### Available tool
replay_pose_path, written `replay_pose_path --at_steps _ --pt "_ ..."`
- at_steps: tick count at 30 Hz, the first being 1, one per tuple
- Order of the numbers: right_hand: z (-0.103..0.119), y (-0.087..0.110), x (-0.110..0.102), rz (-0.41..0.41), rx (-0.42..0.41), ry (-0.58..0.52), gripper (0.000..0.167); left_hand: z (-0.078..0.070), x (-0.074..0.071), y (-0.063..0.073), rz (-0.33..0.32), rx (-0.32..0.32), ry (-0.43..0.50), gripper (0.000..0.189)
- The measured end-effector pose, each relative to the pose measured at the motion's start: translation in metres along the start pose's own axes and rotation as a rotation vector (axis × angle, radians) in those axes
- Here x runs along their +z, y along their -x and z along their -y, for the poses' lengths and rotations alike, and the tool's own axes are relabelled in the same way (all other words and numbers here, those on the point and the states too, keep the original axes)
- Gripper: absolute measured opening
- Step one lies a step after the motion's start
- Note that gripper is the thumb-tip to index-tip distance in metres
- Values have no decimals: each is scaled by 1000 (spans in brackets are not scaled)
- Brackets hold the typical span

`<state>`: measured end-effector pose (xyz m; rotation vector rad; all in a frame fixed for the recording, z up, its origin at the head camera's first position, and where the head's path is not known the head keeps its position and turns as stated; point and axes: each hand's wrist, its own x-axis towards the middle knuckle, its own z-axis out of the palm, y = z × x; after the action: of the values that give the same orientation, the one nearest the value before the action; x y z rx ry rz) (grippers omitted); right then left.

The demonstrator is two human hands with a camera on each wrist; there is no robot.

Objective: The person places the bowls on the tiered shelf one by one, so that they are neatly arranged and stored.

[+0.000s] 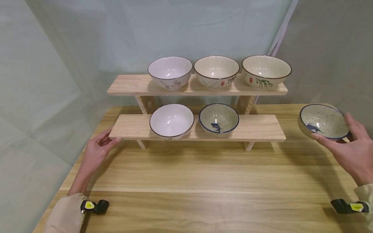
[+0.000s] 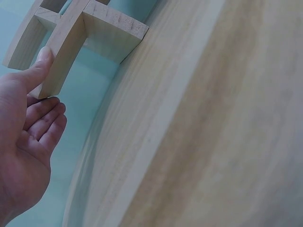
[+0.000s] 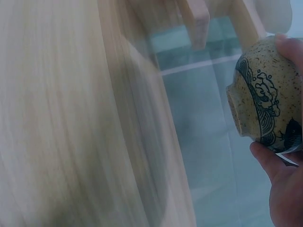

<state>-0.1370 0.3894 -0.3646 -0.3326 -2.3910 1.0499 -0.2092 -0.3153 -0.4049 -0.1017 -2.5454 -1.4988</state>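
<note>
On the right, my right hand (image 1: 356, 147) holds a speckled grey-green bowl (image 1: 323, 121) with a blue rim and a blue fish inside, thumb and fingers at its sides. The bowl is raised above the table, beyond the shelf's right end. Blue wave patterns and the foot ring of this bowl (image 3: 265, 94) show in the right wrist view. At the other side, my left hand (image 1: 97, 150) grips the left end of the lower board of a two-tier wooden shelf (image 1: 131, 127). Its thumb lies on the board's front edge in the left wrist view.
A matching fish bowl (image 1: 219, 119) and a white bowl (image 1: 172, 121) stand on the lower board. Along the upper board (image 1: 128, 84) are a white bowl (image 1: 170, 72) and two cream patterned bowls (image 1: 217, 71). Pale cloth (image 1: 186, 29) hangs behind the wooden table (image 1: 186, 181).
</note>
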Motion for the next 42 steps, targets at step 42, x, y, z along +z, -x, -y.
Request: replay_pose_path --at_steps 42 --pt "28 7 27 19 -149 -200 95 2 0 0 -1 8 -8 66"
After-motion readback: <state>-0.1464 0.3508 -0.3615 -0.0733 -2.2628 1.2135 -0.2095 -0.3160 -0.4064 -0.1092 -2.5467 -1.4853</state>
